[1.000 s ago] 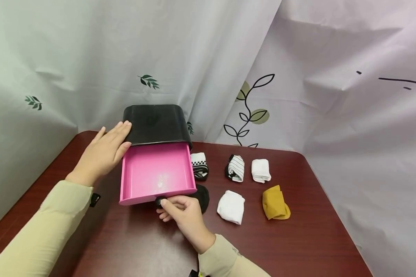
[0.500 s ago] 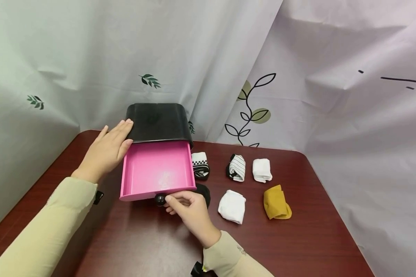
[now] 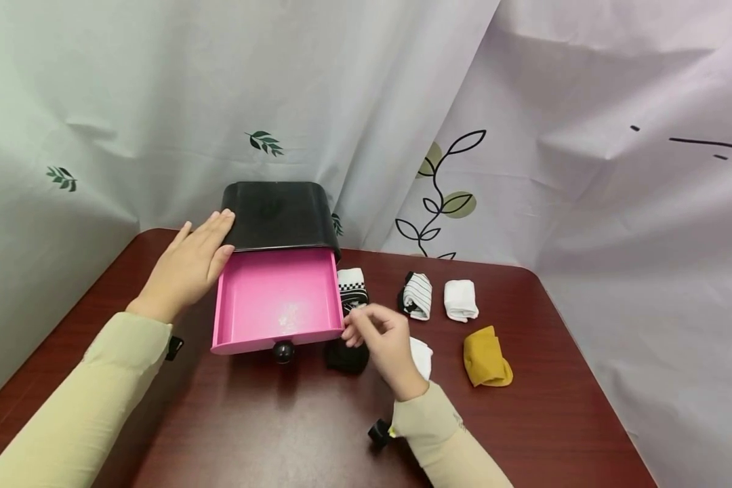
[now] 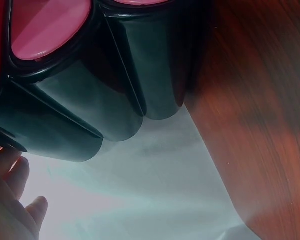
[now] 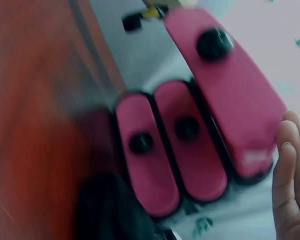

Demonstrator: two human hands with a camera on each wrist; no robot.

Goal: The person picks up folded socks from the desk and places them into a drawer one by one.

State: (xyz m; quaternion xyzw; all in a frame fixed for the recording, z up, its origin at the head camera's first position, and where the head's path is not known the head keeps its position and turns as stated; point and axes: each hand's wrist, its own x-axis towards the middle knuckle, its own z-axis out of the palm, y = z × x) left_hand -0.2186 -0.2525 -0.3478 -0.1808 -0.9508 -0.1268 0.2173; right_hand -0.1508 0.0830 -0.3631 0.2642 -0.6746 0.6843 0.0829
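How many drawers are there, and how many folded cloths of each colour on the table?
Pink drawers: 3, the open drawer and two shut drawers
White cloths: 2, the far white cloth and the near white cloth
Black-and-white cloths: 2, the checkered cloth and the striped cloth
Black cloth: 1
Yellow cloth: 1
Total: 9
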